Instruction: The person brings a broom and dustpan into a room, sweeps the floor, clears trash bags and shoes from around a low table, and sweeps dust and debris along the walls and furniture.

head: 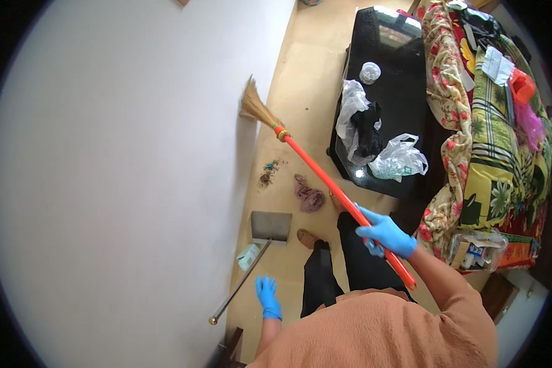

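Observation:
My right hand (386, 233), in a blue glove, grips the red handle of a broom (322, 175). The broom's straw bristles (257, 103) are raised against the white wall. My left hand (267, 295), also gloved in blue, holds nothing and hangs beside the metal handle of a long-handled dustpan (271, 224). A small heap of sweepings (267, 175), dark strands with a blue-green bit, lies on the floor by the wall. Near it rests a crumpled mauve cloth (309, 195). A pale green packet (248, 256) sits just behind the pan.
A glossy black table (395, 60) stands to the right, bearing plastic bags (400, 158) and a clear round tub (370, 73). Beyond it is a bed or seat with a floral cloth (446, 92) and a green patterned cover (492, 165). A plastic box of items (478, 248) is nearby.

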`<state>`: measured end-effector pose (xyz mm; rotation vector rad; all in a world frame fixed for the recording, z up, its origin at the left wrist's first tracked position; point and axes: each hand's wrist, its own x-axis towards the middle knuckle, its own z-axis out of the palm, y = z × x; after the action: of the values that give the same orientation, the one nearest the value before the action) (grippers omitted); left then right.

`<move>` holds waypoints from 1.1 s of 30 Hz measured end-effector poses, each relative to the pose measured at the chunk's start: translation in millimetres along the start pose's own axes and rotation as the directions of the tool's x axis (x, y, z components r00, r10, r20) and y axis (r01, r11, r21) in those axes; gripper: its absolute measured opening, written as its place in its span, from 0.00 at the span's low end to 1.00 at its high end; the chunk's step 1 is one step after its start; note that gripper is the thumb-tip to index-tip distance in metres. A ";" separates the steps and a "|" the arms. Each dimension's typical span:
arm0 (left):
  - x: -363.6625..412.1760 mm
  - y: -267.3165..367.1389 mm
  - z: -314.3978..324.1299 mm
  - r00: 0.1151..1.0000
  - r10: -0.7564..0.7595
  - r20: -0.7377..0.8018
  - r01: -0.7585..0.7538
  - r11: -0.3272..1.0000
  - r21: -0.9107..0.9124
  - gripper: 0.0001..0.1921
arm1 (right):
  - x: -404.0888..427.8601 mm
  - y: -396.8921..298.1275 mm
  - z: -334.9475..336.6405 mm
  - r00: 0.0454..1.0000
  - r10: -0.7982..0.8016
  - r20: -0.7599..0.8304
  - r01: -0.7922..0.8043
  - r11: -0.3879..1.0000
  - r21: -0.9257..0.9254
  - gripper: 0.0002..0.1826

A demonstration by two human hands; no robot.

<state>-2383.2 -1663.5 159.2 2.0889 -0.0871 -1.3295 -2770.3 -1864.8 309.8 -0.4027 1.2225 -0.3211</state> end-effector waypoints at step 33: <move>-19.1 75.1 317.5 0.555 -0.102 0.825 0.573 0.766 -0.291 0.18 | -14.3 86.6 -44.7 0.983 0.177 0.039 -0.180 0.976 0.123 0.32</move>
<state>-2635.2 -1869.4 129.2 0.9415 0.3427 -2.1472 -2815.2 -1787.3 268.8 -0.1856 1.1952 -0.2356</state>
